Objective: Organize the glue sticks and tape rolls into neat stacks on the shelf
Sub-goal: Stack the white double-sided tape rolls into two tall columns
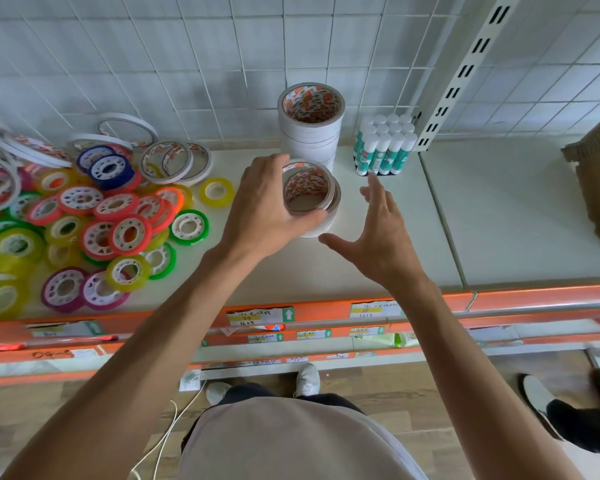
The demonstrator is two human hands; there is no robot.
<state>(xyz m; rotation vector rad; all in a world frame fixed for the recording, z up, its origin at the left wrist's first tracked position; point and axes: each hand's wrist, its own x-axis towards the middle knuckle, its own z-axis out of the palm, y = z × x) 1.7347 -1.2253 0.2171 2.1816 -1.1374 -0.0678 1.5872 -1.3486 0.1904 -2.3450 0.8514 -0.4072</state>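
Observation:
My left hand grips a short stack of white tape rolls with printed cores, standing on the white shelf. My right hand hovers just right of that stack, fingers spread and holding nothing. Behind it rises a taller stack of the same white rolls against the back grid. Green-and-white glue sticks stand upright in a tight block at the back right. A loose pile of coloured tape rolls and thin white rolls covers the shelf's left side.
A cardboard box sits at the far right of the shelf. An orange price rail with labels runs along the front edge, with lower shelves beneath. Another person's shoes stand on the wooden floor at the right.

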